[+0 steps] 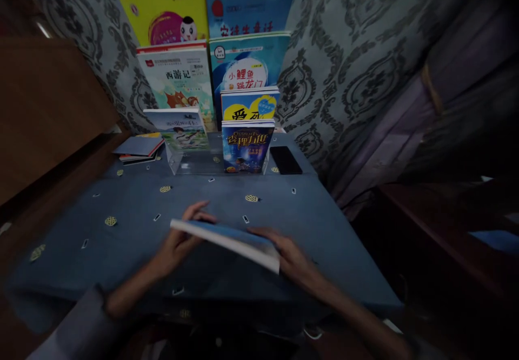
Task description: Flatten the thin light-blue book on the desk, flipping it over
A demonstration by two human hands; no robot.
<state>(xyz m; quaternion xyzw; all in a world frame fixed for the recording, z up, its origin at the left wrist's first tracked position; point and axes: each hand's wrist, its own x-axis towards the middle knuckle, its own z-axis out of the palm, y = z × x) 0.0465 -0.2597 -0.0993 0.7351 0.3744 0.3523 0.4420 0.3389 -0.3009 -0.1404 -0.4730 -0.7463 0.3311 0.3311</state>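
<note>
A thin book with a blue cover (239,237) is held tilted above the near part of the table, its pale edge toward me. My left hand (184,235) grips its left end, with some fingers reaching over the far side. Around the right end my right hand (286,254) is closed, fingers lying along the cover. Most of the cover is seen at a steep slant, so its title cannot be read. Beyond the hands, a clear stepped stand (198,164) bears upright books, among them a dark blue one (246,149) and one with a green landscape (184,130).
A small stack of books (140,146) lies left of the stand, and a black phone (286,160) lies to its right. The table has a blue patterned cloth (133,198). Patterned wallpaper rises behind; a curtain (389,100) hangs at the right, a wooden panel (48,100) stands left.
</note>
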